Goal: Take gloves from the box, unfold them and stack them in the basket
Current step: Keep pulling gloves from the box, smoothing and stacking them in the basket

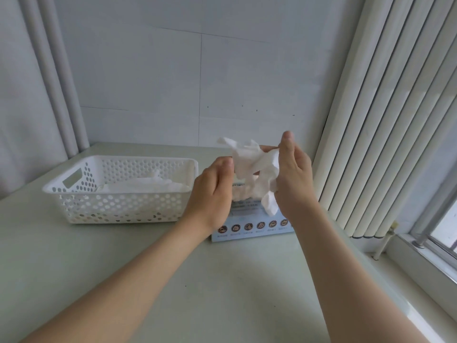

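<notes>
The step in hand is the unfolding: 1 crumpled white glove (249,162) is held up in the air between both hands, above the glove box (249,231) that lies flat on the table (222,280), near the right side by the window blinds (385,120). The right hand (294,174) grasps the glove's bunched right part, thumb pointing up and fingers curled behind the material, with a loose end hanging below the palm. The left hand (212,189) meets the glove's left edge with its thumb; its fingers are hidden behind the hand, and the hold reads as a pinch on that edge. The glove is not yet flat: it is creased and folded on itself, with 1 corner sticking out to the far left. The white perforated basket (116,192) sits to the left of the box, just beside the left hand, and already holds a low pile of stacked gloves (143,185). The next move probably calls for drawing the 2 hands apart to pull the creases open, perhaps re-gripping at cuff and fingertips, then carrying the flattened glove left and laying it squarely on the pile.
</notes>
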`<state>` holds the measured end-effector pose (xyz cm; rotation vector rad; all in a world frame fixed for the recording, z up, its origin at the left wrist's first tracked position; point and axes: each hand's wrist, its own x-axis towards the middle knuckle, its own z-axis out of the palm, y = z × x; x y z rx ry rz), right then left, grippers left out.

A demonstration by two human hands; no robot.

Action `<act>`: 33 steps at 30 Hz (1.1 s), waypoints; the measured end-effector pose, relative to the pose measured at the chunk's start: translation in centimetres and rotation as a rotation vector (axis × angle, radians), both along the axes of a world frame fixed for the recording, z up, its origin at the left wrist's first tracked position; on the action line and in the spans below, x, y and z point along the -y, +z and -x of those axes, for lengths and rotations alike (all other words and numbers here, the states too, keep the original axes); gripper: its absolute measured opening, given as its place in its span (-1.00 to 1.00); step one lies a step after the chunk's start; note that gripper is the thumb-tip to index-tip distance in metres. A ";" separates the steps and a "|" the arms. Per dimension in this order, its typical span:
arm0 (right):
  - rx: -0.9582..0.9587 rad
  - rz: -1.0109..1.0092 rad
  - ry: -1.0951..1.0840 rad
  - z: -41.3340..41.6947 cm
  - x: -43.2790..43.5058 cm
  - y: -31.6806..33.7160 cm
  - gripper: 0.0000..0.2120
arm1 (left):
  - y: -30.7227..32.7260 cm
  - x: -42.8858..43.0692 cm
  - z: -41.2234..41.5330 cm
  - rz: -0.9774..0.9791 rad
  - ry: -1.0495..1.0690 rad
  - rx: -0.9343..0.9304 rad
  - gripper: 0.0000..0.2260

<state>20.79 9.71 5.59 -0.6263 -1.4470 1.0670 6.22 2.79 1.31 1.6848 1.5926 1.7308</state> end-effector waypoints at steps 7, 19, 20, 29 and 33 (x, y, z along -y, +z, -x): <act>-0.056 0.069 0.173 1.9 0.4 -0.9 -0.62 | 1.3 0.1 1.2 -0.137 0.025 0.175 -0.78; 0.237 -0.145 0.129 5.1 2.9 -1.7 -0.61 | 5.3 1.0 7.7 -0.195 0.120 -0.069 -0.83; 0.267 -0.155 0.135 5.6 2.8 -1.6 -0.65 | 5.6 0.9 8.3 -0.199 0.109 -0.082 -0.83; 0.193 -0.017 0.120 9.4 1.5 0.4 -0.79 | 5.8 -0.8 12.6 -0.145 0.187 -0.142 -0.51; 0.164 0.041 0.135 11.2 0.2 0.8 -0.85 | 6.0 -0.6 14.1 -0.077 0.168 -0.107 -0.51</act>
